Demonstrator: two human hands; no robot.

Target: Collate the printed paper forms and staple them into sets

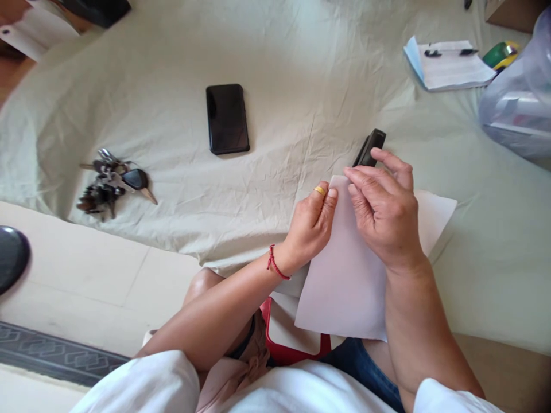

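Note:
A folded white sheet of paper (344, 287) is held up over my lap and the edge of the cloth-covered surface. My left hand (310, 225), wearing a gold ring and a red string bracelet, pinches the paper's upper left corner. My right hand (383, 209) grips the top edge beside it, fingers curled over the fold. A small black device (369, 148) lies on the cloth just beyond my right fingertips.
A black phone (227, 119) lies face up on the pale green cloth (301, 69). A bunch of keys (109, 182) sits at the left. At far right are a clipboard with papers (451, 64) and a plastic bag (519, 106). A red-edged object (288, 338) rests on my lap.

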